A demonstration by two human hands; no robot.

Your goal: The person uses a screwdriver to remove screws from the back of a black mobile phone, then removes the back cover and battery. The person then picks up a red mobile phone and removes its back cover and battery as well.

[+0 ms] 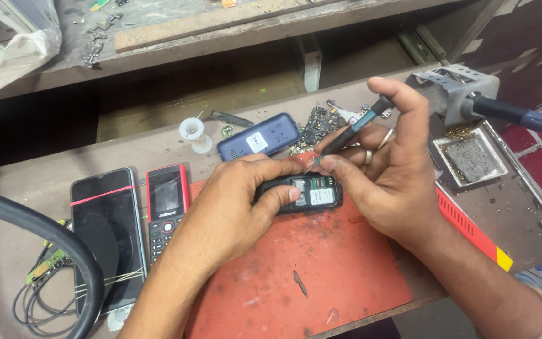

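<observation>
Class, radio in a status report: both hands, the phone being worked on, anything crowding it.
Left hand grips opened black phone on red mat. Right hand holds screwdriver, tip at phone. Blue back cover lies behind, apart.

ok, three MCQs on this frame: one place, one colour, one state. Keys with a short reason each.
1. Where does the red-edged keypad phone lie?
A. on the mat
B. between the smartphone and the red mat
C. in the tray

2. What colour is the back cover behind the hands?
A. blue
B. green
C. white

3. What state is the black phone in?
A. closed
B. snapped in two
C. back off, insides showing

Key: 1 B, it sits on the bench right of the smartphone, at the mat's left edge. 2 A, the cover is blue. 3 C, the left hand grips it open while the right hand holds a screwdriver tip-down at it.
</observation>
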